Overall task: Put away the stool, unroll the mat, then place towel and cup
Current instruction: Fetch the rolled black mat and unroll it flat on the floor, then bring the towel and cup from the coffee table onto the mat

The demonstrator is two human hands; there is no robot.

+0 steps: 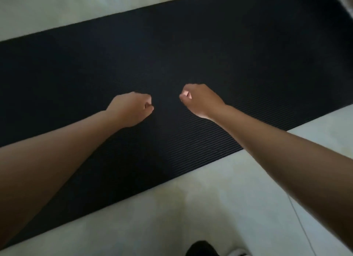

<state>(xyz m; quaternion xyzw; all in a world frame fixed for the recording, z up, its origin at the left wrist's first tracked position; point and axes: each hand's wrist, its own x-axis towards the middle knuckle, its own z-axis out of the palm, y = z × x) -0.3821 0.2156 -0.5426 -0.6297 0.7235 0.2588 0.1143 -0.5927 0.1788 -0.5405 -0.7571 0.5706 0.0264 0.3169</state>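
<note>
The black ribbed mat (191,55) lay flat and unrolled across the pale floor (210,208). Above its middle, the left hand (131,108) and right hand (200,100) hung near each other, both curled into empty fists. A dark shoe (202,249) stood on the floor beside the mat's near edge.

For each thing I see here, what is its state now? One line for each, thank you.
mat: unrolled, lying flat on the floor
left hand: closed in a loose fist above the mat, holding nothing
right hand: closed in a loose fist above the mat, holding nothing
floor: pale, bare beside the mat
</note>
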